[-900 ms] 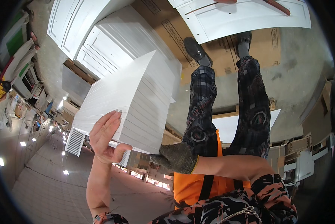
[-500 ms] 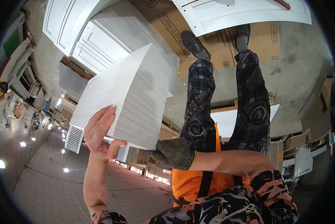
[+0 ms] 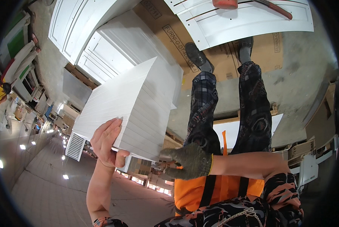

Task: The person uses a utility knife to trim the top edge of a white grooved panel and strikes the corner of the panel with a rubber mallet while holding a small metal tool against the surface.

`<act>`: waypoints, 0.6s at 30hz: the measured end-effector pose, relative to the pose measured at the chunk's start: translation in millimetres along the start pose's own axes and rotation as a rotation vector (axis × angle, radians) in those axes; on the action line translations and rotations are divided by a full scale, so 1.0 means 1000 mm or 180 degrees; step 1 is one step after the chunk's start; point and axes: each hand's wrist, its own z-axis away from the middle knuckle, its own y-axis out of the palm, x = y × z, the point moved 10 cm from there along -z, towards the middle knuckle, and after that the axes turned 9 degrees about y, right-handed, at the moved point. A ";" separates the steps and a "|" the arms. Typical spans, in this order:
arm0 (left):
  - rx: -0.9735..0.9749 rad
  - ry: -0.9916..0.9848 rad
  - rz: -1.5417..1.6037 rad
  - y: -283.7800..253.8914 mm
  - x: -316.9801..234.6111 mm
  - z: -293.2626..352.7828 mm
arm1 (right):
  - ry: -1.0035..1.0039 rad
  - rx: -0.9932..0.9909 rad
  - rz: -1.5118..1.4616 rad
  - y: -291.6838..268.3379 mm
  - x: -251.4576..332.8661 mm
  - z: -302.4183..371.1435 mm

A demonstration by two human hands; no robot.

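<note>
A large white grooved panel piece (image 3: 114, 94) with two faces meeting at a ridge stands at the left of centre. My left hand (image 3: 108, 143), bare, grips its near edge, the fingers flat on the grooved face and the thumb bent beneath the rim. My right hand (image 3: 188, 160) wears a dark knitted glove. It is beside the piece's near right corner, thumb and fingers apart, with nothing seen between them. Whether its fingertips touch the corner I cannot tell.
White panelled boards (image 3: 73, 28) stand beyond the piece. Flattened brown cardboard (image 3: 169, 36) lies under my feet. At the upper right, a red-headed mallet (image 3: 225, 3) rests on a white panel (image 3: 252, 28). A white slatted part (image 3: 75, 146) sits at the left.
My right hand has moved back to the right from the corner, and its thumb and fingers have spread. The view has shifted, showing more of the mallet. My left hand keeps its hold.
</note>
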 end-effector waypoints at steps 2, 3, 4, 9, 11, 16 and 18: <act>-0.0086 0.0048 -0.0177 0.003 -0.003 -0.003 | 0.0165 -0.0429 -0.0427 -0.043 -0.004 -0.010; -0.0120 0.0049 -0.0238 0.005 -0.004 -0.004 | 0.0376 -0.0634 -0.0605 -0.052 -0.028 -0.017; -0.0168 0.0039 -0.0301 0.005 -0.004 -0.002 | 0.0591 -0.0828 -0.0769 -0.067 -0.038 -0.026; -0.0322 0.0000 -0.0530 0.007 -0.004 0.002 | 0.0238 -0.2981 0.0514 -0.160 -0.063 -0.060; -0.0344 -0.0030 -0.0562 0.007 -0.003 0.004 | 0.0228 -0.3323 0.0758 -0.176 -0.076 -0.071; -0.0399 -0.0043 -0.0636 0.005 -0.004 0.005 | 0.0674 -0.3051 0.0558 -0.191 -0.115 -0.098; -0.0397 -0.0032 -0.0623 0.005 -0.003 0.005 | 0.0811 -0.3049 0.0696 -0.197 -0.120 -0.105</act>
